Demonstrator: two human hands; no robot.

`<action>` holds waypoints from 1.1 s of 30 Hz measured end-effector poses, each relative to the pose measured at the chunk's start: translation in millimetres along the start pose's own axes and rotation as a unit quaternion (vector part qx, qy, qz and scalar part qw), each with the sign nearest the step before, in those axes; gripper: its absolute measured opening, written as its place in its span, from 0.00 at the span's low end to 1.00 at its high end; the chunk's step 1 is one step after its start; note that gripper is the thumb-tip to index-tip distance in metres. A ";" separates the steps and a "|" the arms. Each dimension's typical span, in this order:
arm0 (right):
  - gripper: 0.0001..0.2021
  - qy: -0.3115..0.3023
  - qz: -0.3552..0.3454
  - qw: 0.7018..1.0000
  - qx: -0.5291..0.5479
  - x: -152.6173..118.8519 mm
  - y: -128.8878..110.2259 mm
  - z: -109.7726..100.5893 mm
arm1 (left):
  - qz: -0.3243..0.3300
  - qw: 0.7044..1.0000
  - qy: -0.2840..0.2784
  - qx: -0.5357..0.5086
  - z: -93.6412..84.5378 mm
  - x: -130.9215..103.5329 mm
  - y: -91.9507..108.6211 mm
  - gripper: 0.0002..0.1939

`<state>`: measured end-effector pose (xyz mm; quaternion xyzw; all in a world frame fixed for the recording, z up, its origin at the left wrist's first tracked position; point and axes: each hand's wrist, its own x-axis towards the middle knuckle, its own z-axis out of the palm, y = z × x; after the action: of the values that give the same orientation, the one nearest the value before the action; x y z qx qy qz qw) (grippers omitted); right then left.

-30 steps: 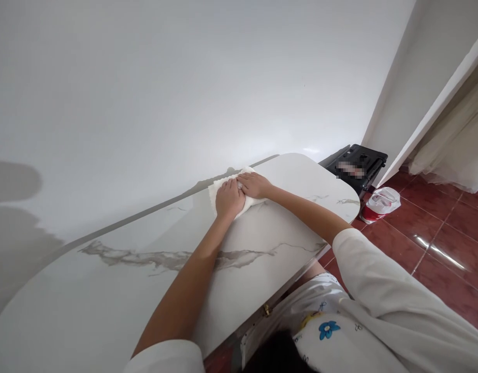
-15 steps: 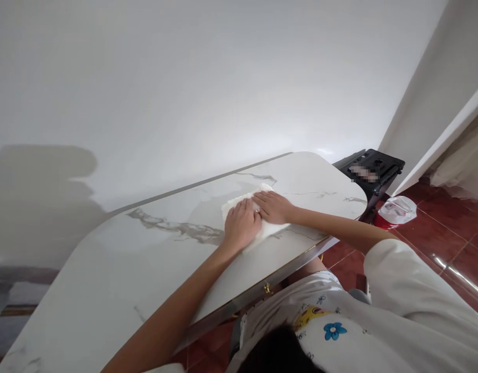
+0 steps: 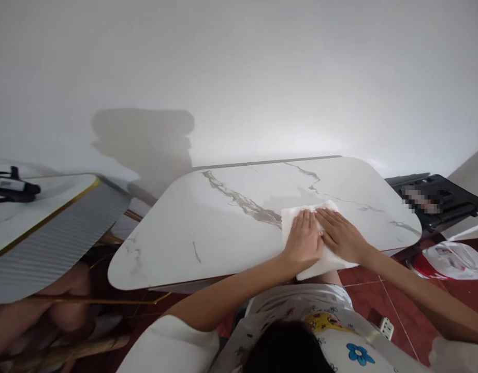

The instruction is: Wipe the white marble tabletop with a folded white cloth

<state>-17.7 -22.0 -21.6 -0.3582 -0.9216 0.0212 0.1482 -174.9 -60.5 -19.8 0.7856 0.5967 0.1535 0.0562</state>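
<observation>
A white cloth (image 3: 322, 263) lies spread on the marble-patterned table (image 3: 223, 233), its lower part reaching over the front edge. My left hand (image 3: 305, 238) rests flat on the cloth with fingers stretched forward. Beside it, my right hand (image 3: 344, 237) also presses down on the cloth, its fingers pointing up and to the left. The two hands touch or nearly touch at the thumbs. Neither hand wraps round the cloth.
A white wall (image 3: 239, 77) rises behind the table. To the right are a black case (image 3: 452, 194) and a red and white bag (image 3: 452, 261). On the left, another table (image 3: 68, 194) holds a black device (image 3: 13, 186); a person's legs (image 3: 70, 305) show below it.
Both hands have drawn the cloth back toward my body, to the table's front edge. The view has turned left, bringing the second table and the person's legs into sight.
</observation>
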 end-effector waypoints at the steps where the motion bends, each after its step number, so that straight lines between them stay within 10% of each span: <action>1: 0.27 0.001 0.003 1.000 -0.008 -4.0 5.5 -1.1 | 0.009 1.000 0.001 -0.005 1.6 3.7 4.9 0.33; 7: 0.28 0.001 0.013 0.999 -0.051 17.2 37.4 5.4 | 0.040 0.999 0.011 0.005 6.9 42.1 -3.7 0.31; 17: 0.26 -0.091 0.021 0.996 0.006 150.7 104.2 12.0 | 0.024 0.998 -0.017 0.062 -8.5 152.1 -67.0 0.25; 33: 0.25 0.000 0.020 1.000 0.018 246.8 143.0 40.3 | -0.070 0.994 0.068 0.043 -3.4 228.0 -122.8 0.24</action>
<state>-108.5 251.4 -17.2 -0.3742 -0.9135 0.0404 0.1543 -234.1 191.5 -10.2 0.7316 0.6584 0.1769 -0.0079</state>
